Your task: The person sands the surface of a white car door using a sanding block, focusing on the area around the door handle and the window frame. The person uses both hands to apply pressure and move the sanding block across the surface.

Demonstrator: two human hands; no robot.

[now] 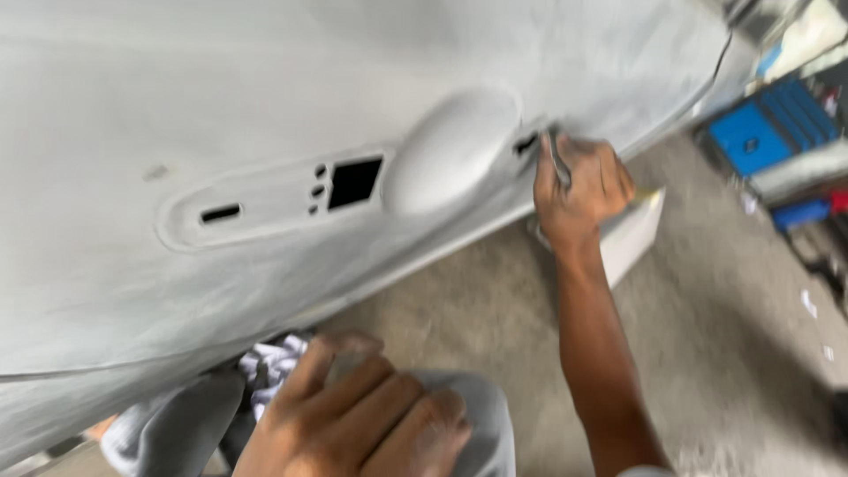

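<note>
Risk of scratching pale grey primed car door panel [221, 106] with thin grey metal tool [557, 159] clenched in right hand [579, 190] by far-right slot, left hand [362, 424] resting loose, empty, near.

We see the right hand [579, 190] closed around a thin grey tool [557, 159], pressed against a primer-grey car door panel [265, 97] just beside its handle recess [450, 150]. The left hand [353, 420] rests on a grey-trousered knee [477, 415], near a white crumpled cloth [269, 367]. Blue crates [768, 128] stand on the concrete floor [724, 291], well apart.
</note>
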